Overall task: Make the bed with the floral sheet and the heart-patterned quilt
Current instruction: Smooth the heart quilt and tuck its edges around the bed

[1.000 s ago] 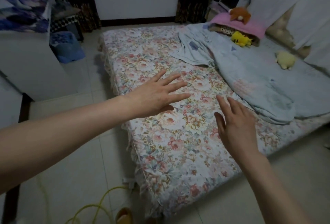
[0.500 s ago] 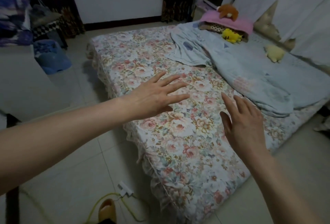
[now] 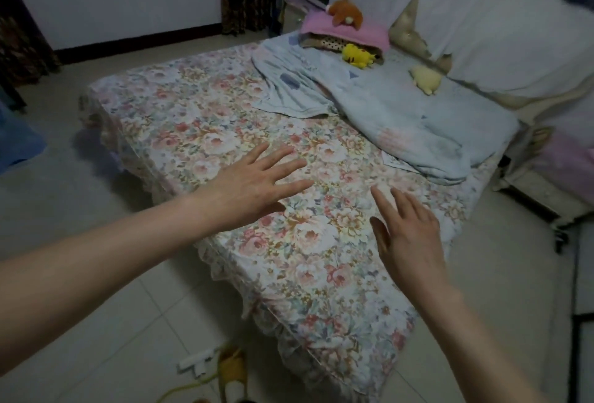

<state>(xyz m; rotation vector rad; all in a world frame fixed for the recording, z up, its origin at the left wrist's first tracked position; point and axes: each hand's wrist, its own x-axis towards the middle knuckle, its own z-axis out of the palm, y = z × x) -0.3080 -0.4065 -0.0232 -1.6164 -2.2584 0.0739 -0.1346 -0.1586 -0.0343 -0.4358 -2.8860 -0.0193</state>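
Note:
The floral sheet [image 3: 205, 132] lies spread over the low bed, its frilled edge hanging at the near side. A pale blue quilt [image 3: 398, 113] with faint heart prints lies rumpled across the bed's right half, up to the head end. My left hand [image 3: 254, 184] stretches out flat with spread fingers over the middle of the sheet. My right hand [image 3: 408, 235] is beside it, fingers straight, pointing toward the quilt's near edge. Neither hand holds anything. Whether the palms touch the sheet I cannot tell.
A pink pillow [image 3: 347, 29] with a brown plush toy [image 3: 347, 13] sits at the head end, with a yellow plush [image 3: 356, 55] and a pale plush [image 3: 426, 79] on the quilt. A slipper [image 3: 231, 370] and a power strip [image 3: 196, 364] with a yellow cord lie on the tiled floor.
The view has swung left to right around the bed's foot. Both hands stay outstretched and flat over the sheet, shifted slightly toward the quilt.

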